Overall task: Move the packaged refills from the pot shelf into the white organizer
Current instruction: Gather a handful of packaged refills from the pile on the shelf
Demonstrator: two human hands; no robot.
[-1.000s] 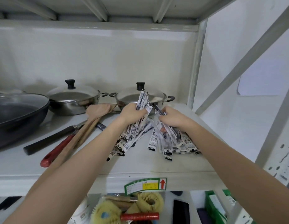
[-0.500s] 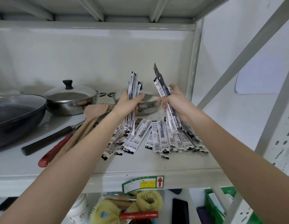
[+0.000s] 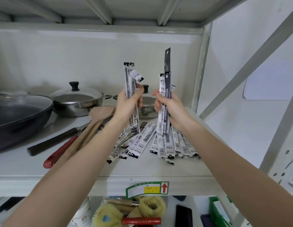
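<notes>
Head view: the left hand (image 3: 128, 104) is raised above the pot shelf (image 3: 150, 167), its fingers (image 3: 139, 94) clenched around an upright bundle of packaged refills (image 3: 130, 79). The bundle rises well above the fingers and its lower ends hang out below the palm, clear of the shelf. One packet at the top of this bundle bends over to the right.

Just to the right of those fingers, apart from them, the right hand (image 3: 171, 107) grips a second upright bundle (image 3: 165, 89). Its fingers (image 3: 158, 102) wrap the packets at about mid length. One dark packet (image 3: 167, 61) sticks up higher than the rest; the lower ends point down toward the shelf.

Below both sets of fingers, more refill packets (image 3: 158, 143) lie loose on the shelf in two fanned heaps, one under each hand, their near ends close to the shelf's front edge.

Behind the fingers stands a steel pot (image 3: 147, 108), mostly hidden by the hands, its black lid knob showing between the two bundles. To the left of the left fingers sit a lidded steel pot (image 3: 77, 100) and, farther left, a dark wok (image 3: 19, 115). Between these and the left forearm lie a wooden spatula (image 3: 100, 115), a black-handled tool (image 3: 52, 141) and a red-handled tool (image 3: 59, 153).

Under the shelf edge, a green, yellow and red label (image 3: 147, 190) is stuck to the front lip. Lower still, yellow scrub brushes (image 3: 152, 205) and a green bin (image 3: 219, 212) show on the level beneath. The white organizer does not show in this view.
</notes>
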